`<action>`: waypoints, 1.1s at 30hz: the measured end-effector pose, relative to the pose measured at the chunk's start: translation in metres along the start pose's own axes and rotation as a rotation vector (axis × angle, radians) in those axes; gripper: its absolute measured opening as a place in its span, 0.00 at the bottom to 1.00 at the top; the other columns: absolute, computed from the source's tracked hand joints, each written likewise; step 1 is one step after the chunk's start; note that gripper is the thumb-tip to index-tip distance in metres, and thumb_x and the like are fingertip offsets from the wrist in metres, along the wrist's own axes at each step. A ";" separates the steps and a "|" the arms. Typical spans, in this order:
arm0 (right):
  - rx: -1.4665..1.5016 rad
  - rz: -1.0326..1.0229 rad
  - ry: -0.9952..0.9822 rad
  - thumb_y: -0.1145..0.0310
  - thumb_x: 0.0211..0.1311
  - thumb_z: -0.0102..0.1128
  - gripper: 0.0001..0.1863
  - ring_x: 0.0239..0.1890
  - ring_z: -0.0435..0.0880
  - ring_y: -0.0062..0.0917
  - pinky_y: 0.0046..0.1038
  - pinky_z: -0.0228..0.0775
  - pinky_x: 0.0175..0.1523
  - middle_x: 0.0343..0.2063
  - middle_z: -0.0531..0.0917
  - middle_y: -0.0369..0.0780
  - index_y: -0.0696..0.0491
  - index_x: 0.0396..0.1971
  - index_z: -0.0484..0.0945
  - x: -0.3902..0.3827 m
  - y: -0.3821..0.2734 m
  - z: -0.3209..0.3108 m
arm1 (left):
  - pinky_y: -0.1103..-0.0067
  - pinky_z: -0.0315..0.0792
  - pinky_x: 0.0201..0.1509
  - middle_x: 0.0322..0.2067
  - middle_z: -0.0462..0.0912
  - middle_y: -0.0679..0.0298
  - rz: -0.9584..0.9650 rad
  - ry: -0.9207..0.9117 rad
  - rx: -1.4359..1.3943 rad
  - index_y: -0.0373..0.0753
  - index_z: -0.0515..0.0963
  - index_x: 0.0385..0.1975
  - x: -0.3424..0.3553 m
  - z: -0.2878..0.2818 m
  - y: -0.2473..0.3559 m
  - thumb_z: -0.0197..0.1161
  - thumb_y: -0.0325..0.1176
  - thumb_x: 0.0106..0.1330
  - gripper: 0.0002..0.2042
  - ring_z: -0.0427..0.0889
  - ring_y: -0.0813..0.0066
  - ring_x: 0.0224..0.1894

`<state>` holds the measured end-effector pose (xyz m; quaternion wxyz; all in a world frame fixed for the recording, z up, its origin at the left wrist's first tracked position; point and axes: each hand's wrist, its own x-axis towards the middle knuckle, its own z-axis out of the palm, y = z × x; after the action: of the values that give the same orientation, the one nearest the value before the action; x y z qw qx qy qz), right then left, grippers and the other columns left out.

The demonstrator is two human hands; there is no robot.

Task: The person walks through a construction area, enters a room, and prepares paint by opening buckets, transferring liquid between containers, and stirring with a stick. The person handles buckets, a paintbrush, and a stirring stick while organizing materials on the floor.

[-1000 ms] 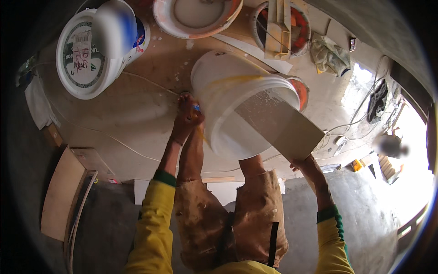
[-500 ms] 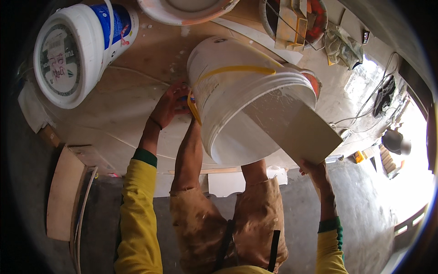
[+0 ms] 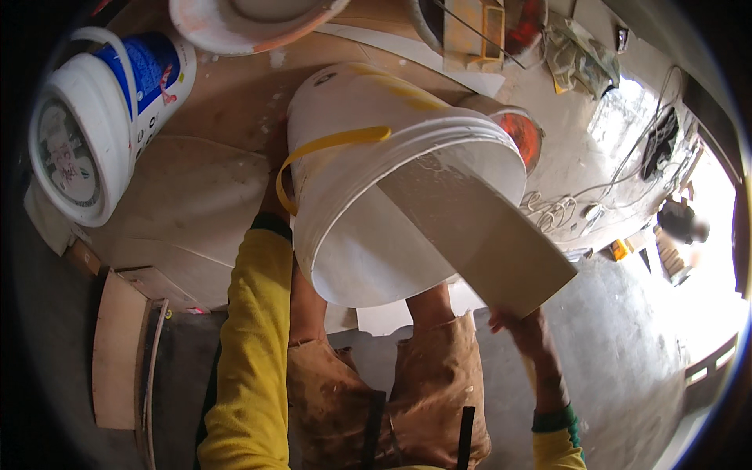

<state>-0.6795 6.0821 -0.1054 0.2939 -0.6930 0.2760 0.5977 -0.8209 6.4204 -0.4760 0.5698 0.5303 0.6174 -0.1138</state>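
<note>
A large white bucket (image 3: 327, 110) with a yellow handle (image 3: 341, 141) lies tilted in front of me, its mouth facing toward me. My right hand (image 3: 526, 333) grips the near end of a flat, beige rectangular board (image 3: 513, 254). The board's far end reaches into the bucket and rests near its inner wall, where wet whitish smears show. My left hand (image 3: 276, 145) is at the bucket's left side, beyond the yellow handle. Its fingers are hidden behind the bucket, so their grip cannot be made out.
A lidded white and blue bucket (image 3: 86, 133) lies tilted at the left. Beyond are a wide basin (image 3: 188, 27) and a container with orange-red smears (image 3: 521, 137). Cables (image 3: 560, 207) and a crumpled bag (image 3: 576, 59) lie at the right. A wooden piece (image 3: 117, 352) stands at lower left.
The bucket has swung left and nearer to me in the view. My left hand has gone from beside the handle to behind the bucket. The board is still inside it.
</note>
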 end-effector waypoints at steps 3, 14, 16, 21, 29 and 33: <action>-0.196 -0.191 -0.050 0.71 0.57 0.56 0.08 0.24 0.79 0.24 0.24 0.72 0.29 0.23 0.78 0.40 0.61 0.33 0.74 -0.030 -0.009 0.037 | 0.71 0.69 0.43 0.34 0.79 0.57 0.249 -0.037 0.345 0.34 0.76 0.38 -0.016 0.000 -0.006 0.45 0.49 0.68 0.22 0.77 0.70 0.38; -0.603 -0.471 -0.067 0.79 0.46 0.57 0.42 0.35 0.74 0.40 0.35 0.71 0.37 0.38 0.67 0.45 0.49 0.64 0.53 -0.066 -0.030 0.070 | 0.74 0.71 0.49 0.44 0.78 0.55 0.387 -0.003 0.518 0.37 0.69 0.52 -0.029 -0.014 -0.070 0.40 0.48 0.69 0.23 0.77 0.65 0.45; -0.593 -0.484 -0.061 0.79 0.47 0.57 0.41 0.34 0.73 0.38 0.35 0.71 0.36 0.36 0.66 0.44 0.49 0.64 0.53 -0.065 -0.024 0.069 | 0.75 0.71 0.51 0.45 0.77 0.57 0.041 -0.098 -0.051 0.37 0.68 0.54 -0.056 -0.002 -0.031 0.40 0.48 0.69 0.23 0.77 0.66 0.47; -0.585 -0.516 -0.120 0.78 0.50 0.55 0.39 0.33 0.74 0.38 0.36 0.72 0.35 0.36 0.66 0.45 0.48 0.64 0.52 -0.070 -0.018 0.060 | 0.71 0.67 0.58 0.54 0.69 0.58 -0.282 -0.441 -0.824 0.39 0.63 0.58 -0.051 -0.046 -0.059 0.41 0.47 0.69 0.24 0.70 0.62 0.54; -0.606 -0.581 -0.271 0.73 0.52 0.58 0.40 0.32 0.76 0.42 0.38 0.74 0.33 0.38 0.68 0.48 0.46 0.65 0.49 -0.068 0.000 0.002 | 0.68 0.63 0.59 0.58 0.64 0.57 -0.320 -0.141 -0.542 0.41 0.62 0.60 -0.109 -0.077 -0.017 0.48 0.55 0.64 0.30 0.66 0.61 0.58; -0.517 -0.625 -0.263 0.72 0.51 0.58 0.40 0.30 0.77 0.43 0.38 0.74 0.34 0.38 0.69 0.45 0.43 0.65 0.52 -0.060 0.010 -0.027 | 0.71 0.61 0.59 0.57 0.66 0.61 -0.287 -0.043 -0.336 0.44 0.62 0.60 -0.136 -0.071 0.008 0.51 0.58 0.61 0.32 0.65 0.66 0.58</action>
<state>-0.6772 6.0571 -0.0441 0.3102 -0.7122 -0.1462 0.6126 -0.8851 6.4052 -0.3377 0.6411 0.3322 0.6845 -0.1007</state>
